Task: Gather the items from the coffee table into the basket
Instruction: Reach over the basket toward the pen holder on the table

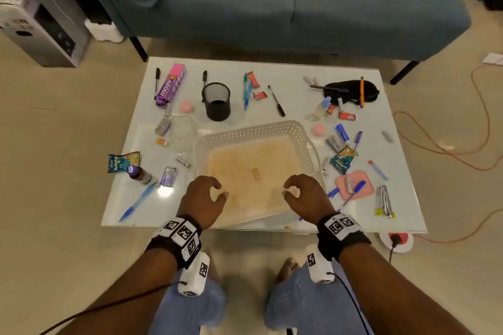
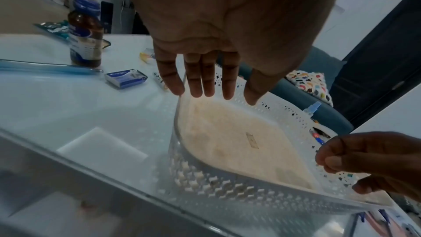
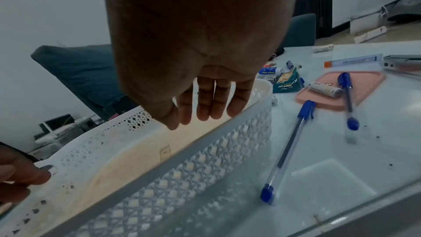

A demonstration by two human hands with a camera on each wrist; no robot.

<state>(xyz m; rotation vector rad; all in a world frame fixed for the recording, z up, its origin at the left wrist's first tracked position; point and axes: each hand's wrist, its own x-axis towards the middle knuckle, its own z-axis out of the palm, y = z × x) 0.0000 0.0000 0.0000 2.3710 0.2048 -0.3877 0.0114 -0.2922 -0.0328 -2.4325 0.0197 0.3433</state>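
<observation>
An empty white perforated basket [image 1: 253, 130] with a beige floor sits mid-table on the glass coffee table [image 1: 272, 71]. My left hand [image 1: 215, 192] and right hand [image 1: 292, 190] hover over its near half, fingers loosely curled, holding nothing. In the wrist views, the left hand [image 2: 205, 86] hangs over the basket [image 2: 205, 177] and the right hand [image 3: 205, 109] over its right wall [image 3: 205, 168]. To the left lie a brown bottle [image 1: 140, 174], a blue pen [image 1: 137, 202] and a purple box [image 1: 168, 176]. To the right, a pink tray [image 1: 353, 185] carries a pen.
Farther back stand a black mesh cup [image 1: 217, 100], a moov box [image 1: 171, 84], several pens and a black eye mask [image 1: 351, 90]. Metal clippers [image 1: 383, 201] lie at the right front. A blue sofa [image 1: 272, 8] stands behind the table; an orange cable [image 1: 462, 149] runs over the floor.
</observation>
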